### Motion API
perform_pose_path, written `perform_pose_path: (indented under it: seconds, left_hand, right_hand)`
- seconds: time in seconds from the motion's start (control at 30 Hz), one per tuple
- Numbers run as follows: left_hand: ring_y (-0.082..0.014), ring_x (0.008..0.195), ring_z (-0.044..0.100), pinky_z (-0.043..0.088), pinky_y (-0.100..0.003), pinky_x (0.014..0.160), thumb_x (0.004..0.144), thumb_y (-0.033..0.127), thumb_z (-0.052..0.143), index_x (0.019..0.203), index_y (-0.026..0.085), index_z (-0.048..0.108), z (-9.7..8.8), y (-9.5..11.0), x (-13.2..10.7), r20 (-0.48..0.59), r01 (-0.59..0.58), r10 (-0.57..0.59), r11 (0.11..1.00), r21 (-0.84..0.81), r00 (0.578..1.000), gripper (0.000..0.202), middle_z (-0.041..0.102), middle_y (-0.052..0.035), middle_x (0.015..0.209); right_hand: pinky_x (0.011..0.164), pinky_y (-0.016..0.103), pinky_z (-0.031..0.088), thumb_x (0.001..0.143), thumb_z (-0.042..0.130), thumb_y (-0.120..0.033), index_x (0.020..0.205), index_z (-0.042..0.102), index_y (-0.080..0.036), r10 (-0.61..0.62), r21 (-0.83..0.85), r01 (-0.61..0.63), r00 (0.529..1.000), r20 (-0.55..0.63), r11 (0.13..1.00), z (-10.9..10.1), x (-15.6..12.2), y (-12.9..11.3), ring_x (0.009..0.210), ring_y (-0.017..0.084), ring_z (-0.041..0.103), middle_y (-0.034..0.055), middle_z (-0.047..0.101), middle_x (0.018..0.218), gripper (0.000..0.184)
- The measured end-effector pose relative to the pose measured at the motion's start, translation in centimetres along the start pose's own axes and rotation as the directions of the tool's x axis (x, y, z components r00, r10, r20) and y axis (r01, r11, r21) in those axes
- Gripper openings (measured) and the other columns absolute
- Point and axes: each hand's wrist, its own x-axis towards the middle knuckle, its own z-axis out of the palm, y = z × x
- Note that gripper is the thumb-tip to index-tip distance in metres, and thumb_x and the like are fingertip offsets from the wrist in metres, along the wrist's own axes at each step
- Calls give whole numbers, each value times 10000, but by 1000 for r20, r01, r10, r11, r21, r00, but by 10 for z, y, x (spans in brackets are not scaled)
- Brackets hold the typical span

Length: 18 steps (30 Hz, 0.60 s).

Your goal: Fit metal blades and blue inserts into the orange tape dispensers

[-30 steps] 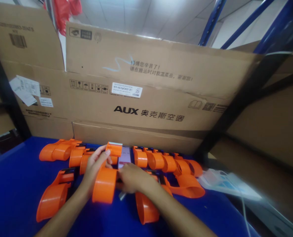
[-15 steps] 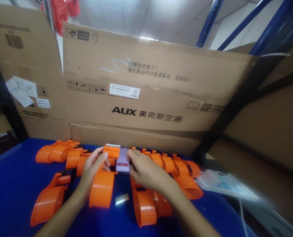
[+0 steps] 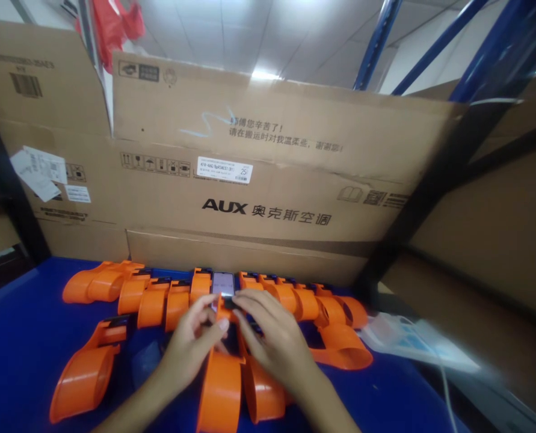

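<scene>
My left hand [image 3: 198,334] is closed around the head of an orange tape dispenser [image 3: 220,394], whose wide ring hangs below the fingers. At the top of that head sits a small black plastic piece [image 3: 228,302], pinched by the fingers of my right hand [image 3: 272,337]. Both hands meet at this head, and their fingers hide part of it. Just behind them a phone [image 3: 223,282] with a lit screen leans near the cardboard. Under my right wrist lies another orange tape dispenser [image 3: 264,394], partly covered.
Several orange dispensers with black tips line the back of the blue table [image 3: 15,343]. One orange dispenser [image 3: 85,382] lies at front left, another [image 3: 346,347] at right. A large cardboard sheet [image 3: 168,204] stands behind. Plastic packs [image 3: 418,340] and a white cable [image 3: 443,385] are at right.
My left hand has brought the tape dispenser right and down, towards me. My right hand has come from beside the phone to the dispenser's head, where a black piece now shows.
</scene>
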Motion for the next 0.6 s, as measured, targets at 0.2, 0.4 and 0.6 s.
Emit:
perform_pose_path:
  seconds: [0.2, 0.4, 0.6]
  left_hand:
    - [-146, 626, 660, 535, -282, 629, 852, 396, 721, 1298, 226, 484, 2, -8, 0, 18, 18, -18, 999, -35, 1000, 533, 685, -15, 900]
    - [-185, 722, 662, 552, -295, 661, 783, 353, 791, 1223, 219, 601, 3, -6, -2, 32, 0, 1, 1000, -12, 999, 498, 704, -56, 978]
    - [-148, 558, 636, 532, -278, 562, 859, 427, 704, 1203, 195, 608, 6, -4, -1, 9, 63, -63, 998, -5, 998, 426, 682, -27, 831]
  right_hand:
    - [895, 395, 599, 945, 518, -102, 1195, 646, -188, 25, 8, -26, 999, 35, 1000, 2, -3, -3, 1073, 242, 659, 139, 652, 1200, 294]
    - [918, 376, 592, 883, 446, -33, 1306, 569, -216, 30, 91, -38, 996, 87, 995, -2, -4, -10, 1111, 238, 644, 134, 604, 1257, 477]
    - [813, 356, 600, 924, 457, -74, 1393, 503, -258, 94, 193, -101, 995, 45, 976, -1, -6, -10, 953, 213, 670, 131, 582, 1252, 506]
